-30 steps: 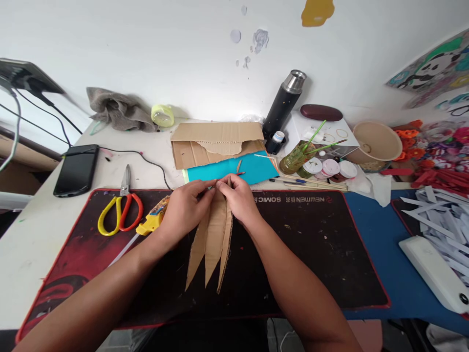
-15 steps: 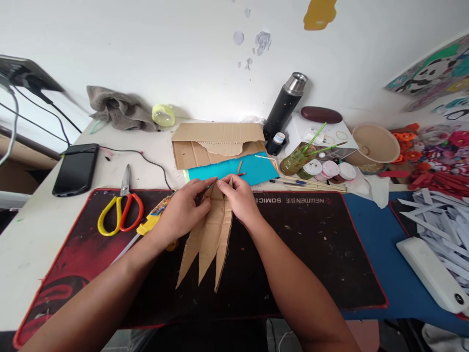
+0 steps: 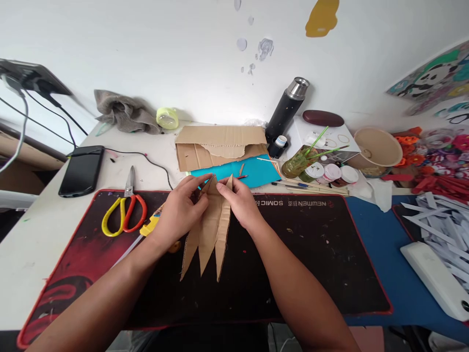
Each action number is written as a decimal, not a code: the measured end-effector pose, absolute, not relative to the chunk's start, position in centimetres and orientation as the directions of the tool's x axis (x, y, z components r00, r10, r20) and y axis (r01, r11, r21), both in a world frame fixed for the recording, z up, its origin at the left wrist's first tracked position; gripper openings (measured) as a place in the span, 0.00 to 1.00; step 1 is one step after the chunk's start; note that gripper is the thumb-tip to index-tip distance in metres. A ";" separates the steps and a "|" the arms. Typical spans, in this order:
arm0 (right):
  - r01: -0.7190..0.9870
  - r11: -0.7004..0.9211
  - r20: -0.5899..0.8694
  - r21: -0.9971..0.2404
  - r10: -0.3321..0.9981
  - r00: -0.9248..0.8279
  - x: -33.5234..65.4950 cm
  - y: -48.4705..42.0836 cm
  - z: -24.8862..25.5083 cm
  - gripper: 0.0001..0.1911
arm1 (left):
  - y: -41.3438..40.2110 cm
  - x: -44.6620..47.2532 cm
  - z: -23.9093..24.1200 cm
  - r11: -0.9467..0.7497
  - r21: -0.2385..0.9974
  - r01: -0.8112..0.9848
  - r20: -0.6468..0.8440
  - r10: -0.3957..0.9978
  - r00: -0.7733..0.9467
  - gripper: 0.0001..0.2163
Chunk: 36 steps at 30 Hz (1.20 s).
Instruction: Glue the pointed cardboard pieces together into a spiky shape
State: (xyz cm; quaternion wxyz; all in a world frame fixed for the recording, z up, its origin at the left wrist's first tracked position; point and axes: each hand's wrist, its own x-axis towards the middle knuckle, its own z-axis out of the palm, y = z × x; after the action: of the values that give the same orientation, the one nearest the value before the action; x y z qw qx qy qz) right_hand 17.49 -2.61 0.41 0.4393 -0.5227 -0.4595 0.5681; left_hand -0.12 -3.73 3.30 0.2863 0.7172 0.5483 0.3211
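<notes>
Around the middle of the frame, two hands are close together and pinch a brown cardboard piece (image 3: 210, 225) near its top. The left hand (image 3: 185, 208) holds its left edge, and the right hand (image 3: 240, 200) holds its right edge, thumb in front. The cardboard is creased, with rough cut sides and three sharp points aimed at the bottom of the frame, over a black mat (image 3: 300, 274) with a red rim. I cannot tell if it touches the mat. Upside-down words on the mat say NEWMEN and SOMIC. At left lie metal scissors (image 3: 135, 212) with smooth loops, one yellow and one red. A yellow tool (image 3: 149, 226) sits partly hidden by the left hand. Above the hands, a smooth blue sheet (image 3: 262, 171) lies partly under torn, folded cardboard (image 3: 220, 133) on the white surface (image 3: 27, 269). A shiny-topped black flask (image 3: 287, 110) stands at upper right.
</notes>
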 end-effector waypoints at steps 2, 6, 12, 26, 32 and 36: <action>0.017 -0.176 -0.177 -0.984 0.982 -0.064 17.5 -2.7 0.5 0.16 | -3.7 -0.1 3.3 -0.228 0.764 0.603 0.148 0.973 0.179 0.23; 0.057 -0.145 -0.149 -0.988 0.985 -0.088 17.4 -2.8 0.5 0.16 | -3.7 0.0 3.2 -0.194 0.787 0.586 0.139 0.981 0.137 0.24; 0.083 -0.136 -0.140 -0.987 0.989 -0.048 17.3 -2.9 0.4 0.15 | -3.6 -0.2 3.3 -0.018 0.893 0.450 -0.025 0.996 0.088 0.18; 0.102 -0.159 -0.163 -0.982 0.986 -0.033 17.5 -2.8 0.6 0.14 | -4.6 -0.1 4.0 -0.036 0.763 0.646 0.024 0.999 0.027 0.12; 0.100 -0.163 -0.166 -0.981 0.986 -0.017 17.4 -2.8 0.7 0.14 | -5.0 0.4 4.1 -0.080 0.715 0.695 0.090 0.996 0.022 0.10; 0.114 -0.164 -0.166 -0.980 0.986 -0.010 17.4 -2.7 0.6 0.13 | -5.0 0.6 3.8 -0.090 0.709 0.700 0.092 0.995 0.035 0.10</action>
State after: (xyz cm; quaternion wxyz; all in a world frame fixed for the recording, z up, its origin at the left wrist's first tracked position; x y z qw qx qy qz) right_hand 17.37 -2.71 0.63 0.4228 -0.5623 -0.4891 0.5156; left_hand 0.64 -5.03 3.80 0.2476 0.6753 0.6275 0.2984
